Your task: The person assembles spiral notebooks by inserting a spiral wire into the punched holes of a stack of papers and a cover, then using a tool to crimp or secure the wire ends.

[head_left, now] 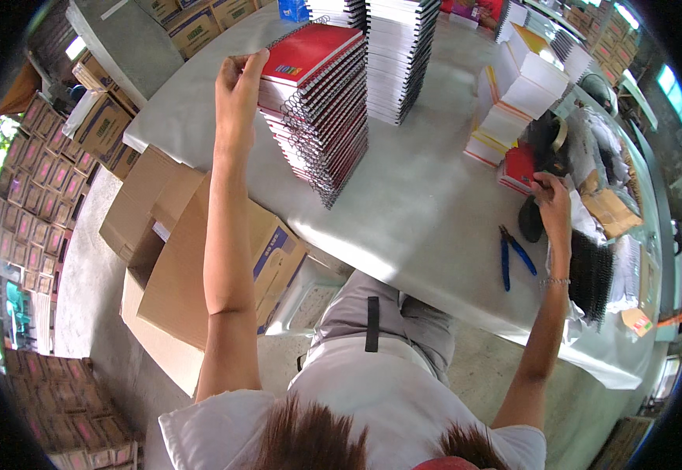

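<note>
A tall stack of spiral-bound notebooks with red covers [313, 53] rises from the table on the left. My left hand [235, 94] is at the near left corner of the top notebook, thumb and fingers closed on its edge. Over on the right, my right hand [554, 205] has its fingertips pinched together at the corner of a small pile of red covers [518, 166]. Beside that hand lies a black computer mouse-shaped object [530, 219]. Blue-handled pliers [505, 258] rest on the tabletop just left of my right forearm.
White spiral-bound stacks [397, 70] stand behind the red one. Page blocks with yellow edges [505, 98] are piled at the right. Black binding coils [591, 274] and plastic-wrapped bundles [591, 149] crowd the right edge. An open carton [176, 266] sits below the table's left side.
</note>
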### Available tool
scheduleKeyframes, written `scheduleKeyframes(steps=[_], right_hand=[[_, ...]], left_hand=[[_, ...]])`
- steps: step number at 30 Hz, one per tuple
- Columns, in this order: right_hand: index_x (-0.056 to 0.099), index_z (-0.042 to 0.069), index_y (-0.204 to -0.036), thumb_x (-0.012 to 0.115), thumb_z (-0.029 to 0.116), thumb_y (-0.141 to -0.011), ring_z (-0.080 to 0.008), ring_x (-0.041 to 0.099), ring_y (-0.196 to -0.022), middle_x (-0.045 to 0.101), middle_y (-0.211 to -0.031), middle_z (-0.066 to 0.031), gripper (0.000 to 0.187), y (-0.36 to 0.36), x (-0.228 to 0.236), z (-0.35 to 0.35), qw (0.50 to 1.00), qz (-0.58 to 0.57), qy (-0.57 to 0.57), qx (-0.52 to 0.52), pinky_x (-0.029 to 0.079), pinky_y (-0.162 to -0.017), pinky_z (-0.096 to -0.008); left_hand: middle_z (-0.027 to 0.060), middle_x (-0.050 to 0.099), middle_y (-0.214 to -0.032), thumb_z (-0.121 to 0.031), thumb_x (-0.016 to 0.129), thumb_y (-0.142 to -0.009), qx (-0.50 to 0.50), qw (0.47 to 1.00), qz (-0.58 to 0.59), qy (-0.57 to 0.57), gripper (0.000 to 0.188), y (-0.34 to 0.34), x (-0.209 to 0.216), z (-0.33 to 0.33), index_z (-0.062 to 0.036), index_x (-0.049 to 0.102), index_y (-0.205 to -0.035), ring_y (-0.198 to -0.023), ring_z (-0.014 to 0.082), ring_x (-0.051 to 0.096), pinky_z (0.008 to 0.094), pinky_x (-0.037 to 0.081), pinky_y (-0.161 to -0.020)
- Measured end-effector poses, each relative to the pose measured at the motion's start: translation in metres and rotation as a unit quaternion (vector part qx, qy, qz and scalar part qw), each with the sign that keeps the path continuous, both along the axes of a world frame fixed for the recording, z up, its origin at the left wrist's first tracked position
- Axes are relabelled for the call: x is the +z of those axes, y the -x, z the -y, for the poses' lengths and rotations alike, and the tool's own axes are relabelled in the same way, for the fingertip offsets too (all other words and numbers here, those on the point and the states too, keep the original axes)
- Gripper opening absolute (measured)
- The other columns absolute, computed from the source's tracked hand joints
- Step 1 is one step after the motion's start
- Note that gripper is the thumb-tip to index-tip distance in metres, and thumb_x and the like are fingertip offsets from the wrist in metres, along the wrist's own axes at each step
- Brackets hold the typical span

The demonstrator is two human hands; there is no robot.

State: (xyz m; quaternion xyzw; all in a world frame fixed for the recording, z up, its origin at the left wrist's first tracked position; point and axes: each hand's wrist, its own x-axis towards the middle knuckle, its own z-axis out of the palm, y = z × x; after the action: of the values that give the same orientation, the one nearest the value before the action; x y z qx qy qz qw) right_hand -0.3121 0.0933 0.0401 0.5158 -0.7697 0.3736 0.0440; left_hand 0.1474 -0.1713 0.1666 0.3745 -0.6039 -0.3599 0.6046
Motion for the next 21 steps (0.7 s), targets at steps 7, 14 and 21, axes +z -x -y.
scheduleKeyframes(steps=[7, 14, 21], right_hand=[[0.062, 0.003, -0.125, 0.079, 0.012, -0.079, -0.0399, 0.057, -0.118, 0.06, -0.126, -0.0223, 0.05, 0.003, -0.02, 0.03, 0.992, -0.123, -0.022, 0.035, 0.046, -0.103, -0.0437], [0.062, 0.002, -0.123, 0.07, 0.002, -0.082, -0.0406, 0.056, -0.122, 0.062, -0.126, -0.023, 0.042, 0.005, -0.048, 0.04, 0.985, -0.169, -0.044, 0.009, 0.046, -0.103, -0.0458], [0.067, 0.002, -0.105, 0.059, -0.002, -0.086, -0.0399, 0.065, -0.1, 0.07, -0.101, -0.0199, 0.021, 0.01, -0.026, 0.014, 0.984, -0.178, -0.016, -0.001, 0.053, -0.086, -0.0486]], left_hand=[[0.0073, 0.064, -0.095, -0.043, 0.071, -0.092, 0.026, 0.999, 0.02, 0.014, 0.046, -0.003, -0.005, 0.008, -0.001, 0.063, -0.109, -0.085, 0.0145, 0.057, 0.0307, 0.046, -0.076], [0.0056, 0.059, -0.109, -0.034, 0.071, -0.095, 0.183, 0.935, -0.021, 0.302, 0.037, -0.007, 0.013, -0.06, -0.0043, 0.06, -0.114, -0.105, 0.0162, 0.056, 0.0336, 0.045, -0.087], [0.0082, 0.057, -0.106, -0.012, 0.066, -0.096, 0.045, 0.926, -0.001, 0.374, 0.022, 0.065, -0.023, -0.132, -0.0027, 0.058, -0.114, -0.104, 0.0192, 0.054, 0.0372, 0.043, -0.093]])
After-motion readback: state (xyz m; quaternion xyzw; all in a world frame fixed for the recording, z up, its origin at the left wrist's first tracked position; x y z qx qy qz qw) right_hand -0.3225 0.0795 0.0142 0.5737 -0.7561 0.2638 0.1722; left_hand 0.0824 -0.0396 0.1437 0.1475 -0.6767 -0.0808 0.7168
